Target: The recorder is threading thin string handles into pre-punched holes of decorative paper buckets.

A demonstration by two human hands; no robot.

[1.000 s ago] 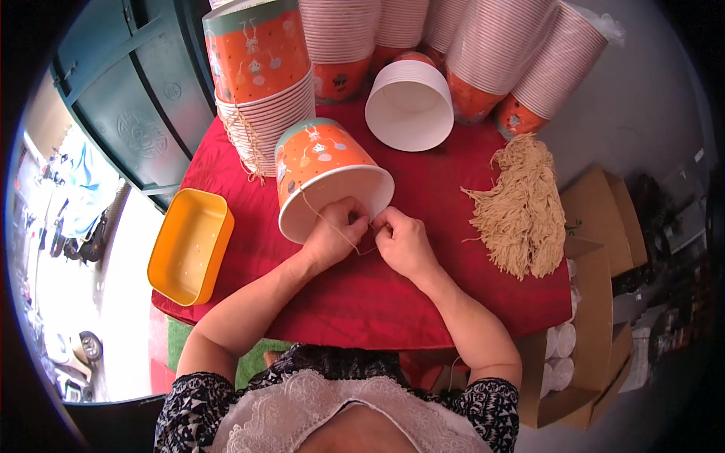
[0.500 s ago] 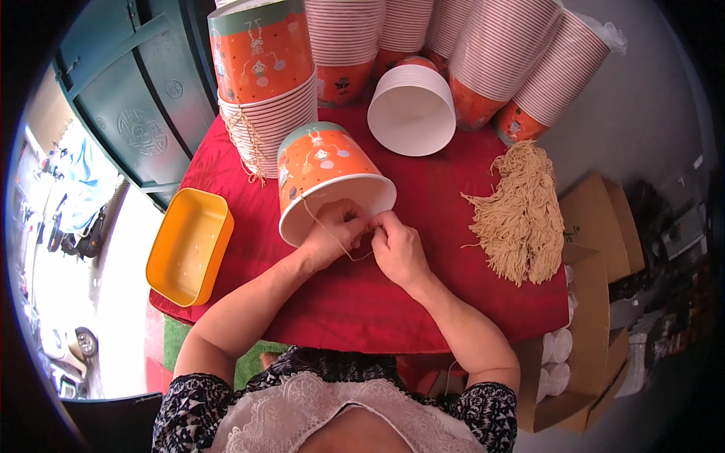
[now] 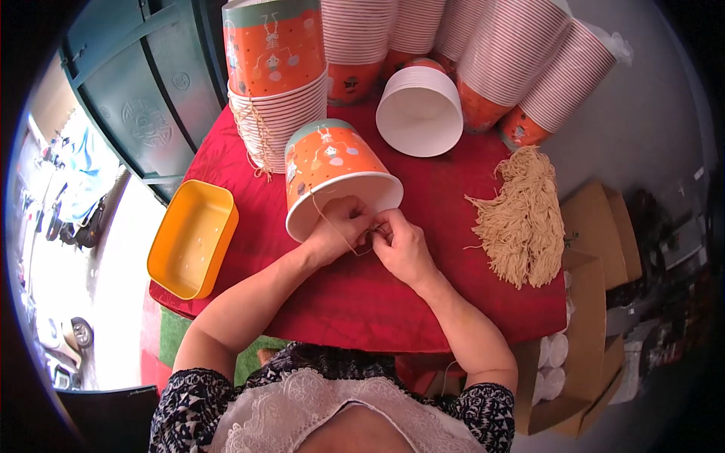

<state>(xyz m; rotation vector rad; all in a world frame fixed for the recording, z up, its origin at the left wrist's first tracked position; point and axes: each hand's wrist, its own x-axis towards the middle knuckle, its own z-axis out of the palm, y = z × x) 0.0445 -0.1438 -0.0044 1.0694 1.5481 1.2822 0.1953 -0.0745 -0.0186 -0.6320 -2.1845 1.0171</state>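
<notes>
A yellow plastic tray (image 3: 192, 238) sits at the left edge of the red tablecloth (image 3: 355, 302), partly overhanging it, open side up.

To its right, at the back of the table, a stack of orange paper buckets (image 3: 276, 83) stands mouth down, with loose tan strings hanging down its front.

Just in front of the stack, a single orange paper bucket (image 3: 332, 170) lies tilted on the cloth, base toward the stack and white rim facing the person. A thin tan string (image 3: 332, 223) runs from the rim area down to the hands.

The left hand (image 3: 340, 230) rests against the lower rim of the bucket, fingers curled and closed on the string. The right hand (image 3: 400, 245) sits just beside it, touching it, with fingertips pinched together on the same string. Both hands meet directly in front of the bucket mouth, over the cloth.

Behind the hands and to the right, a white-lined bucket (image 3: 421, 113) lies on its side with its mouth facing the person. More stacks of ribbed bucket rims (image 3: 521, 60) lean across the back right.

At the right of the cloth, well apart from the hands, lies a bundle of tan strings (image 3: 521, 219). Beyond the table edge stand cardboard boxes (image 3: 596, 241).
</notes>
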